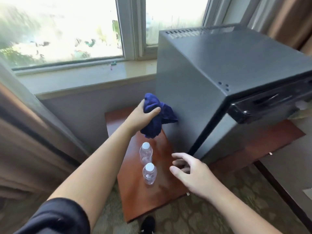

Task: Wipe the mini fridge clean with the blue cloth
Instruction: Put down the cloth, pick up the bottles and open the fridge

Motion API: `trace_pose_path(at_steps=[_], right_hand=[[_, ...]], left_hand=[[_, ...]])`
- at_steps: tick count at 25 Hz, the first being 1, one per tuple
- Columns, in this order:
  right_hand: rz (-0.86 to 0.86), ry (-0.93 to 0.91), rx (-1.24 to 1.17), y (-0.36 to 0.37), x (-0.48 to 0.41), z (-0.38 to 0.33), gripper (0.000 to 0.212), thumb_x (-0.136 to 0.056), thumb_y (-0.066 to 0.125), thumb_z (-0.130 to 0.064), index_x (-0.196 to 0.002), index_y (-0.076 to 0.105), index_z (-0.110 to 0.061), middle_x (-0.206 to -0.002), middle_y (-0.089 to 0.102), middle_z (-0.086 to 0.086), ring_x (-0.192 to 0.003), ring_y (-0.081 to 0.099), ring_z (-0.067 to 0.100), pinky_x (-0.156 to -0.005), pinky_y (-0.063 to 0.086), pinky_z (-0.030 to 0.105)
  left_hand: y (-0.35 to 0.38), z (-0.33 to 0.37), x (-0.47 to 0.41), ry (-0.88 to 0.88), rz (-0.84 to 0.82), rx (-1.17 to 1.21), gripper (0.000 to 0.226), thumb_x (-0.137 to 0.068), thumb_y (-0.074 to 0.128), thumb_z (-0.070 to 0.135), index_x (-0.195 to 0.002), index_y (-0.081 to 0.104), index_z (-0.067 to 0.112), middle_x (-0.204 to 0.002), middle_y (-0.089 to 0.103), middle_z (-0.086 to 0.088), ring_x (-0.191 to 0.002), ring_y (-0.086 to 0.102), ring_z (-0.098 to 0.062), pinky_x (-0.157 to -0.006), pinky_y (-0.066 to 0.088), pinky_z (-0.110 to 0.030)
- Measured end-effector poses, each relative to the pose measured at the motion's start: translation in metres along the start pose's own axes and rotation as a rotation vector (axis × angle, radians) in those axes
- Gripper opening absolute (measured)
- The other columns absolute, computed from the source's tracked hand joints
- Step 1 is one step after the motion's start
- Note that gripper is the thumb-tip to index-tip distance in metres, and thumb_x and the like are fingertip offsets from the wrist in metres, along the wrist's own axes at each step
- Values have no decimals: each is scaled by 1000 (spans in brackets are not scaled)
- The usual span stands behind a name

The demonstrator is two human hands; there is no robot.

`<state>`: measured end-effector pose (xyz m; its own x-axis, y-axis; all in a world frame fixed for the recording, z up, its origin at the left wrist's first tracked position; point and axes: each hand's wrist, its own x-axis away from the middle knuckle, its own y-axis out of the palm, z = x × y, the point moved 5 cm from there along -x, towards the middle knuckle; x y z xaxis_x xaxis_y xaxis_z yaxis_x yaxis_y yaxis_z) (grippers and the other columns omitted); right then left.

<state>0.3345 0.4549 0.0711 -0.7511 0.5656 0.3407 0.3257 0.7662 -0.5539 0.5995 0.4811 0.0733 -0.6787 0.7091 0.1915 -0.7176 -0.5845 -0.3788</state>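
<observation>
Gripping entry, left hand (143, 115): fingers and thumb are curled round a bunched dark blue cloth (157, 115), and the fist is held up beside the fridge. Part of the cloth hangs below the fist. A fold on its right is laid at the left side wall of a boxy grey metal mini fridge (211, 73); firm contact cannot be confirmed through the blur. The forearm is bare, with a dark sleeve (55, 217) pushed up towards the elbow.

Right hand (190, 173): nothing is held. The fingers are spread and loosely bent, and the hand is held low over the table, near the fridge's lower front corner but apart from it.

Fridge: stood on a reddish-brown wooden table (135, 205). A row of vent slots is seen along the rear of its top, and a glossy black door edge at its right.

Two clear plastic bottles with white caps, the farther (146, 152) and the nearer (149, 173): stood upright on the table, one behind the other, below the cloth and left of the right hand.

Surroundings: a pale window sill (94, 78) under a white-framed window, brown curtains at both sides, a patterned green-beige carpet (219, 222), and a black shoe (148, 223) at the lower edge.
</observation>
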Motion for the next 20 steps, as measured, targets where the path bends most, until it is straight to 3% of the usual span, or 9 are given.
trace_pose_path(at_steps=[2, 3, 5, 8, 11, 13, 16, 20], right_hand=[[-24, 3, 115, 22, -12, 1, 52, -84, 74, -49, -133, 59, -44, -111, 65, -17, -84, 69, 2, -75, 50, 9], [-45, -8, 190, 35, -17, 0, 60, -82, 75, -53, -137, 55, -44, -111, 60, -15, -83, 66, 4, -81, 49, 10], [-91, -21, 334, 61, -31, 2, 75, -79, 73, -61, -146, 42, -47, -111, 50, -13, -87, 62, 8, -91, 52, 23], [-135, -16, 541, 90, -53, 2, 75, -85, 68, -60, -148, 30, -51, -111, 42, -8, -104, 65, 22, -90, 53, 35], [-135, -21, 532, 103, -71, 7, 46, -93, 63, -48, -134, 41, -46, -108, 52, -4, -107, 65, 27, -87, 52, 40], [-116, -25, 509, 97, -74, 11, 32, -93, 62, -43, -120, 46, -37, -105, 59, -3, -105, 66, 29, -84, 54, 43], [-50, -65, 596, 64, -73, -3, 34, -89, 61, -52, -109, 48, -29, -103, 61, -3, -103, 68, 31, -81, 56, 47], [0, -184, 819, -20, -67, -53, 37, -89, 60, -59, -105, 52, -26, -108, 68, -2, -106, 68, 29, -84, 56, 45]], left_hand=[[-3, -26, -2, -15, -80, -224, 73, -91, 67, 51, -155, 41, 28, -149, 58, 3, -138, 54, -19, -116, 40, -35], [-6, -38, 1, 9, -120, -326, 66, -94, 67, 43, -154, 44, 27, -151, 57, 4, -139, 54, -19, -114, 39, -30], [-5, -68, 18, 61, -267, -428, 49, -94, 65, 22, -142, 59, 28, -144, 63, 8, -132, 58, -13, -110, 40, -23], [5, -106, 53, 86, -422, -418, 55, -88, 63, 9, -137, 62, 34, -138, 65, 14, -124, 60, -6, -106, 45, -23], [17, -123, 53, 163, -332, -390, 52, -87, 68, 11, -130, 60, 39, -132, 65, 18, -118, 60, -4, -93, 40, -8], [25, -123, 54, 222, -260, -384, 42, -88, 70, 15, -123, 59, 36, -124, 66, 17, -113, 59, -8, -93, 44, -15], [28, -114, 63, 312, -151, -425, 31, -88, 69, 25, -115, 58, 34, -111, 67, 15, -102, 58, -14, -91, 50, -35], [19, -58, 70, 421, -22, -327, 29, -88, 71, 26, -116, 65, 32, -112, 69, 19, -102, 59, -12, -91, 45, -23]])
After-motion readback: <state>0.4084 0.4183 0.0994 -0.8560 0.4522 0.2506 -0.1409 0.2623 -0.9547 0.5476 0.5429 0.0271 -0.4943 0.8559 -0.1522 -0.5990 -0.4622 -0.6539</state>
